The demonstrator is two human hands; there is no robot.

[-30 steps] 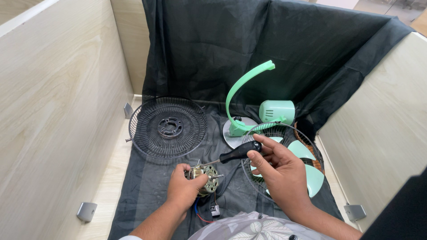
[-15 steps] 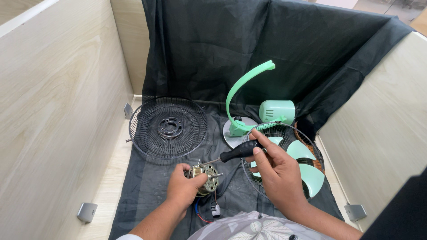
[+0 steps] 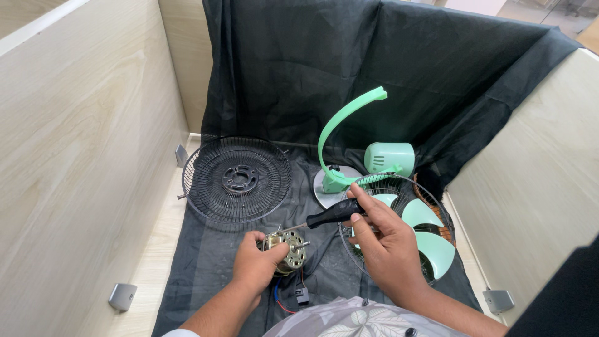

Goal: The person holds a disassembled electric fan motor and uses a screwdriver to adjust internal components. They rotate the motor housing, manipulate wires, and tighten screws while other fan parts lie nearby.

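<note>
My left hand (image 3: 254,265) grips a small metal fan motor (image 3: 288,248) with coloured wires hanging below it, low in the middle of the black cloth (image 3: 206,262). My right hand (image 3: 385,246) holds a screwdriver by its black handle (image 3: 334,213); the thin shaft points left and its tip touches the top of the motor. Under my right hand lies a wire fan guard (image 3: 412,187) with mint green fan blades (image 3: 433,249) in it.
A black round fan grille (image 3: 236,180) lies flat at the left of the cloth. A mint green curved stand on a round base (image 3: 340,134) and a mint green motor cover (image 3: 390,157) sit behind. Pale wooden walls (image 3: 81,156) enclose both sides.
My right hand has drawn slightly in, keeping the screwdriver tip at the motor. My left hand still grips the motor in the same spot.
</note>
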